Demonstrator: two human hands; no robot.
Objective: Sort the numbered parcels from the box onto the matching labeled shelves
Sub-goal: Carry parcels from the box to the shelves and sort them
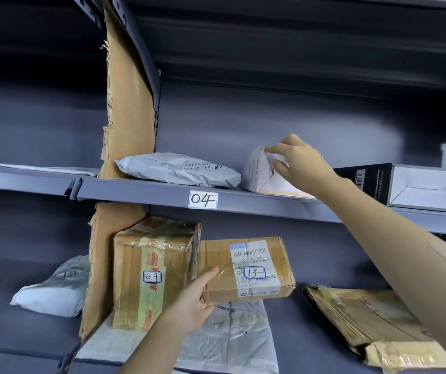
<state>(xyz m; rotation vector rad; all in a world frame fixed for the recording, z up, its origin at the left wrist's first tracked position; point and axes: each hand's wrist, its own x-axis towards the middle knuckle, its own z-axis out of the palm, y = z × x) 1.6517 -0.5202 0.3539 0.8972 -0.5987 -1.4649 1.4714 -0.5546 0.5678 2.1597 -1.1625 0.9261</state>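
Note:
My left hand [192,306] grips the left end of a brown cardboard parcel [246,268] marked 13, held in front of the lower shelf. My right hand [301,160] reaches up to the shelf labelled 04 [203,200] and holds the top of a small white box [259,171] standing there. A grey mailer bag [178,170] lies on the same shelf, left of the white box. A taped brown box marked 09 [151,273] stands on the lower shelf just left of the parcel I hold.
A torn cardboard divider [127,109] splits the shelves at left. A black-and-white box [405,184] sits right of my arm. The lower shelf holds a clear plastic mailer [232,336], a flattened cardboard packet [373,327] and a white bag [54,290].

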